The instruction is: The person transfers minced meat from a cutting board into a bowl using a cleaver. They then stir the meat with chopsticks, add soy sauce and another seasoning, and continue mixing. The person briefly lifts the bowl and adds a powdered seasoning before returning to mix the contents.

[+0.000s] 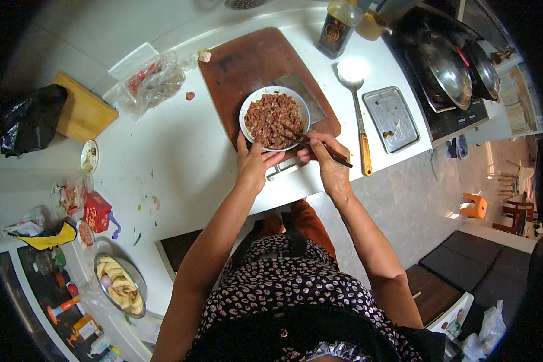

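A white bowl with a blue rim [307,105] holds minced meat [273,118] and stands on a brown cutting board [235,63]. My left hand [252,166] steadies the bowl's near left side, thumb and fingers at its rim. In my right hand [328,158] is a pair of dark chopsticks [339,157], their tips in the meat near the bowl's right side. A cleaver's broad metal blade [301,97] lies on the board, partly under or behind the bowl. What shows of its handle is hard to tell near my hands.
Right of the board lie a steel ladle with a wooden handle [365,154] and a metal tray [391,118], with a stove [461,118] beyond. A sauce bottle [337,31] stands at the back. Leftward are a plastic bag [156,81], a red box [97,212] and a steel bowl of pale pieces [120,287].
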Action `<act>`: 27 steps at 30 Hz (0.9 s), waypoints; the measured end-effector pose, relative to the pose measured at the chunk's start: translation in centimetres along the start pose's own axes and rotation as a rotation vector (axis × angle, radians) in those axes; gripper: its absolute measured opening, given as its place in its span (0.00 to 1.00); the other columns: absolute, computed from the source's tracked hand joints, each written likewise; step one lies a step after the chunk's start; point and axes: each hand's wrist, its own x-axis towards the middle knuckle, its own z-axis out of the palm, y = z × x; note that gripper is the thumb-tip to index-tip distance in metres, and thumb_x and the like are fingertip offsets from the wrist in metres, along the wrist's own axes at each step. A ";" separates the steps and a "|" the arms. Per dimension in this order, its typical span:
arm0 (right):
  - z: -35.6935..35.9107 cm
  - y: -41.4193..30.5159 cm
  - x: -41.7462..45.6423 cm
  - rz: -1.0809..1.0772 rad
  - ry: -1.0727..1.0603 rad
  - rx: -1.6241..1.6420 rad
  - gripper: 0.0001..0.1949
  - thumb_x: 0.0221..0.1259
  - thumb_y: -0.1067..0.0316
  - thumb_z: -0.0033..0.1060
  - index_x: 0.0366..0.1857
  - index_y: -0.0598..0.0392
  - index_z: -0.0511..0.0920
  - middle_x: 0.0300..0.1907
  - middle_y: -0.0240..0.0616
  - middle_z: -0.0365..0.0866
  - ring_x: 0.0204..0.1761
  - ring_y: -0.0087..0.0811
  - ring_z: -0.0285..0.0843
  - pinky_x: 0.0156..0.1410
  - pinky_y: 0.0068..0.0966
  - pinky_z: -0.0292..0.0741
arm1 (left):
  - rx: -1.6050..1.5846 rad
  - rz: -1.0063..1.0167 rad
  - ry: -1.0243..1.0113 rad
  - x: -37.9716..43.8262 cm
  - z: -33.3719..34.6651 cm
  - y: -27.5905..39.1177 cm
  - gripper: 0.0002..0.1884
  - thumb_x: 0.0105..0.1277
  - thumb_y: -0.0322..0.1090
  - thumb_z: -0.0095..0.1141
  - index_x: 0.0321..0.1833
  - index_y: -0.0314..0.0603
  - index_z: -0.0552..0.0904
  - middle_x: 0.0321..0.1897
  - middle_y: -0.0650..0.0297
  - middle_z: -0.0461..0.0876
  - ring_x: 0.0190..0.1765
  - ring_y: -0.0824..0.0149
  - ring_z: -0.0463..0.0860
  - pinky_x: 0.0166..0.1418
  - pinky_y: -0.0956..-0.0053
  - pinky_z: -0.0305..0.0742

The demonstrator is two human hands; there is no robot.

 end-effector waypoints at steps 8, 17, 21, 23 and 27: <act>-1.7 0.4 1.5 -0.017 0.023 -0.003 0.10 0.77 0.70 0.57 0.51 0.63 0.84 0.41 0.38 0.86 0.37 0.26 0.88 0.43 0.22 0.85 | 0.021 -0.028 0.027 -0.1 0.9 0.6 0.35 0.79 0.25 0.38 0.84 0.52 0.42 0.72 0.43 0.64 0.62 0.41 0.82 0.61 0.53 0.88; -1.2 1.1 2.5 0.023 0.052 0.121 0.09 0.78 0.68 0.54 0.50 0.60 0.82 0.37 0.38 0.87 0.36 0.27 0.87 0.43 0.23 0.84 | 0.089 -0.033 -0.057 0.8 -0.5 1.0 0.32 0.81 0.30 0.41 0.83 0.53 0.45 0.72 0.41 0.65 0.62 0.39 0.82 0.64 0.49 0.85; -1.0 2.3 2.2 0.045 0.071 0.180 0.11 0.76 0.62 0.60 0.51 0.57 0.79 0.37 0.34 0.85 0.34 0.22 0.86 0.35 0.19 0.79 | 0.551 0.004 -0.056 0.6 -3.2 1.9 0.29 0.79 0.40 0.54 0.78 0.44 0.61 0.37 0.52 0.87 0.35 0.57 0.90 0.41 0.66 0.89; -0.7 1.8 1.4 0.136 0.073 0.257 0.16 0.71 0.54 0.68 0.49 0.56 0.79 0.38 0.32 0.83 0.32 0.23 0.84 0.32 0.19 0.76 | 1.021 0.225 0.030 1.6 -4.6 2.5 0.18 0.77 0.40 0.58 0.63 0.37 0.78 0.30 0.59 0.86 0.25 0.65 0.86 0.31 0.75 0.81; -0.9 1.9 -0.7 0.378 -0.095 0.214 0.15 0.70 0.52 0.69 0.43 0.54 0.81 0.33 0.31 0.82 0.29 0.21 0.81 0.31 0.21 0.76 | 1.058 0.372 0.060 1.2 -2.4 5.8 0.12 0.77 0.36 0.55 0.51 0.33 0.84 0.34 0.55 0.88 0.28 0.66 0.86 0.31 0.72 0.81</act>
